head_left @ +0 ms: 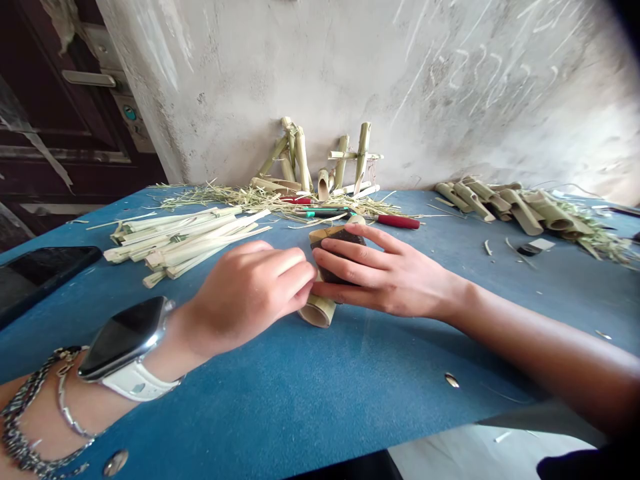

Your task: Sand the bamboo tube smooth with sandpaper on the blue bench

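Note:
A short bamboo tube [318,312] lies on the blue table with its open end toward me. My left hand [263,283] is closed at the tube's left side, its fingertips hidden behind the knuckles. Over the tube, my right hand [380,270] presses a dark piece of sandpaper [334,250] with a tan back, fingers spread across it. The sandpaper bends around the tube's upper part and covers most of it.
Split bamboo strips [190,240] lie left, near a black phone [45,273]. Behind my hands are a red-handled tool [397,221], shavings [215,197] and upright bamboo pieces [303,160] against the wall. More bamboo tubes [520,207] and a small black-and-white block [536,247] sit right.

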Tool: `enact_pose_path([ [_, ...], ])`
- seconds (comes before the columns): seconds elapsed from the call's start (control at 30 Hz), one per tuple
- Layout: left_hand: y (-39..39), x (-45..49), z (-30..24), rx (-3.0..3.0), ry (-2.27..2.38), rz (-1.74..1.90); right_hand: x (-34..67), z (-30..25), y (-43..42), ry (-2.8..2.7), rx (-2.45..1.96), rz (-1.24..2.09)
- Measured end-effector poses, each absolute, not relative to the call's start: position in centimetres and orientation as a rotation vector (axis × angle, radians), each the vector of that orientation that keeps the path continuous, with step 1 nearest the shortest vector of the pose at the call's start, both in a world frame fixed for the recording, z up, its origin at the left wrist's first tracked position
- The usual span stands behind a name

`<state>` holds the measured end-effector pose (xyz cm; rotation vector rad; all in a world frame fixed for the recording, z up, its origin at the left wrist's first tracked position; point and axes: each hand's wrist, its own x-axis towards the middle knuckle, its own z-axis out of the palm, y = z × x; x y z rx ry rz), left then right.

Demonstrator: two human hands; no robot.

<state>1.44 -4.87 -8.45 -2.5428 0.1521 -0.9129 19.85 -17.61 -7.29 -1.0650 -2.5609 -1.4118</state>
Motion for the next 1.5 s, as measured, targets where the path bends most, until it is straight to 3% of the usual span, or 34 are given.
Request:
enact_pose_path([
  [1.5,-5.47,1.63,-8.42,-2.666,-0.007,-0.977,19.57,-7.54,-17.66,-2.545,-1.112,-1.309],
])
